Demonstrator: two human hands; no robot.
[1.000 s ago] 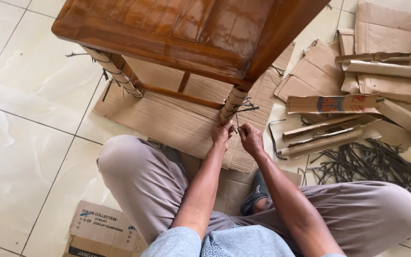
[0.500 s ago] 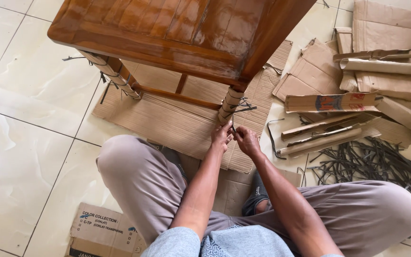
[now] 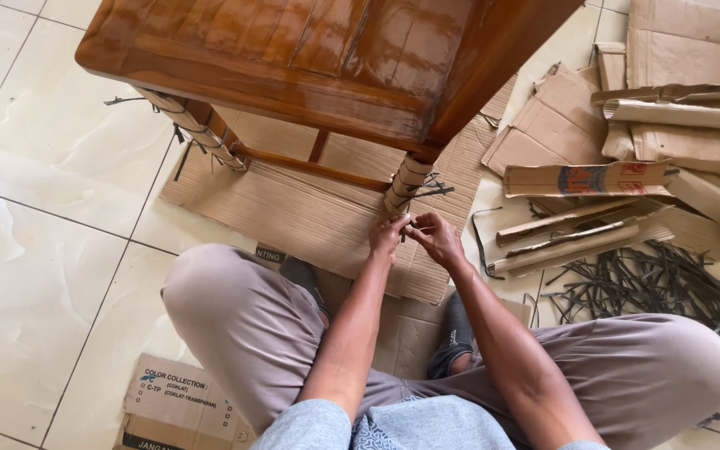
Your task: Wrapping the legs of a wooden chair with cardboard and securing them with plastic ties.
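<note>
Both hands met at the cardboard-wrapped wooden chair leg [image 3: 404,185]: the left hand [image 3: 388,237] and right hand [image 3: 437,237] pinched a thin dark plastic strap [image 3: 405,227] between closed fingers.

A flat brown printed carton [image 3: 178,404] lies bottom left; a folded one with red-and-blue print [image 3: 585,179] right.

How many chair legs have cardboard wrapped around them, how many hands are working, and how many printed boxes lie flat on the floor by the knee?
Wrapped chair legs: 2, the near wrapped leg and the far wrapped leg
Hands: 2, left hand and right hand, both at the near leg
Flattened printed box: 1
Total: 5
</note>
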